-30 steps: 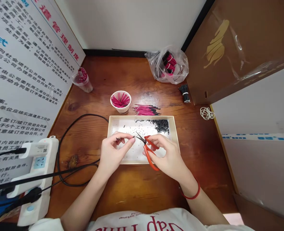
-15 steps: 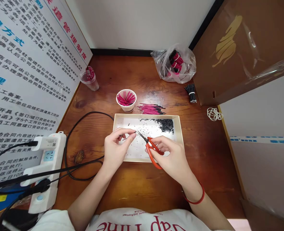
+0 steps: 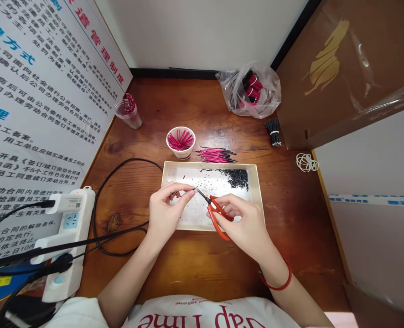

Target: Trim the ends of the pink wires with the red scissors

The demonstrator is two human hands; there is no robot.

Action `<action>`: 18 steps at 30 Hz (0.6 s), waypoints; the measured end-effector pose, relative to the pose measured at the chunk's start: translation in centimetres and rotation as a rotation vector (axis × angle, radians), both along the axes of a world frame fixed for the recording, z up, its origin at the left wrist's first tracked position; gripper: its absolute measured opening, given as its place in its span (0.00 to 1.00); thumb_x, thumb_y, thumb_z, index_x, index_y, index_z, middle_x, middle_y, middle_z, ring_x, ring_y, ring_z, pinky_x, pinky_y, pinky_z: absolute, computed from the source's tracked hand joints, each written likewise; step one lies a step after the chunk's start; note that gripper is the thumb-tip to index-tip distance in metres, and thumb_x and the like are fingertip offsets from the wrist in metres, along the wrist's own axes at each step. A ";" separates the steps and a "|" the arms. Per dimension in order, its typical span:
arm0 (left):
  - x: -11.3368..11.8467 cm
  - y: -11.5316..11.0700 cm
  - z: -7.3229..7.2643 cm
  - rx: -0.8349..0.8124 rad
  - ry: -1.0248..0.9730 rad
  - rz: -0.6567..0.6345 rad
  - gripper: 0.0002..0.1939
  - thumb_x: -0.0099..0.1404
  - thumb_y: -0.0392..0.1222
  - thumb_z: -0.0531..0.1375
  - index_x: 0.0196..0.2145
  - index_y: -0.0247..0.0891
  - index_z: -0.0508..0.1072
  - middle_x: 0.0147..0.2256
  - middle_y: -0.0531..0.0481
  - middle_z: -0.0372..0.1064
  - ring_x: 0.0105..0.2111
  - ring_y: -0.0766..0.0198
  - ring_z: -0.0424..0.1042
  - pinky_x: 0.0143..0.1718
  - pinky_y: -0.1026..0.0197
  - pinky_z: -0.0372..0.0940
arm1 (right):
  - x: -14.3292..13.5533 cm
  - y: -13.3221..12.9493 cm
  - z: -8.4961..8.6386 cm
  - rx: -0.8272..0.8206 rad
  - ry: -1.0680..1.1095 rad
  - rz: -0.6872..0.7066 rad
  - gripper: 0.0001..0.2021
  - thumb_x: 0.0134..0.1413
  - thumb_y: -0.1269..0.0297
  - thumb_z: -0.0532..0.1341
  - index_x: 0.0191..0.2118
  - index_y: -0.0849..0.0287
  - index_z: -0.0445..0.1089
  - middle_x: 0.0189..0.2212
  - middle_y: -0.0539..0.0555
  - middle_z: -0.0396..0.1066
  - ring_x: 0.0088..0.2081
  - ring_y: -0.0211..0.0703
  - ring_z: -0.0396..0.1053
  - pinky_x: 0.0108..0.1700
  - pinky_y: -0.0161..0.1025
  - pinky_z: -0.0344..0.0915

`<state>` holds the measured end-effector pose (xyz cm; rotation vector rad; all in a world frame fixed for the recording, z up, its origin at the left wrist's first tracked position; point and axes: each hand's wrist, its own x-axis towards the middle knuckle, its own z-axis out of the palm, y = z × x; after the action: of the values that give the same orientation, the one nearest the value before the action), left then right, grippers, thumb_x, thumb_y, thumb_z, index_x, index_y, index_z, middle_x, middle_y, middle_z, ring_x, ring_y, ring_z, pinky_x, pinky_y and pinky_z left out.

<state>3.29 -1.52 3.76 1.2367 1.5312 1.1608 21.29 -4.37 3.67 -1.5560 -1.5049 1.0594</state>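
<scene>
My right hand is closed on the red handles of a small pair of scissors. Their dark, narrow blades point up and left, to the fingertips of my left hand. That hand pinches a small dark piece, probably a short black wire, between thumb and forefinger. Both hands are over a shallow cream box. Inside the box, black short pieces are heaped at the back right, and tiny bits are scattered over its white bottom.
Behind the box stand a paper cup of pink wires and a pile of pink-and-black wires. Farther off are a plastic cup, a clear bag, a black bundle and white bands. A power strip lies left.
The view has shifted very slightly. The scissor blades and the left fingertips look a little closer together; both hands otherwise keep their places.
</scene>
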 end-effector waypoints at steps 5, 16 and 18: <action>0.0 0.0 0.0 0.001 -0.007 0.000 0.01 0.54 0.40 0.68 0.26 0.42 0.82 0.29 0.49 0.80 0.29 0.62 0.71 0.31 0.60 0.63 | 0.1 0.0 0.3 -0.013 -0.009 0.022 0.03 0.49 0.64 0.69 0.32 0.55 0.77 0.23 0.50 0.76 0.20 0.38 0.68 0.24 0.36 0.67; 0.0 0.0 0.1 -0.028 -0.036 0.010 0.01 0.53 0.39 0.68 0.26 0.42 0.82 0.27 0.50 0.79 0.29 0.61 0.73 0.32 0.60 0.66 | 0.2 -0.3 -0.4 -0.004 -0.028 0.013 0.02 0.51 0.65 0.67 0.33 0.55 0.77 0.23 0.50 0.77 0.21 0.40 0.69 0.25 0.37 0.67; 0.0 0.0 0.1 -0.039 -0.034 0.010 0.01 0.53 0.39 0.68 0.26 0.42 0.82 0.27 0.49 0.79 0.29 0.61 0.73 0.33 0.59 0.66 | 0.2 -0.4 -0.5 -0.003 -0.025 0.018 0.02 0.52 0.65 0.67 0.33 0.54 0.77 0.24 0.50 0.77 0.22 0.40 0.70 0.25 0.37 0.68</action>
<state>3.30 -1.51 3.84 1.1790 1.5299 1.1472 21.51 -4.75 3.19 -1.5659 -1.5369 1.0569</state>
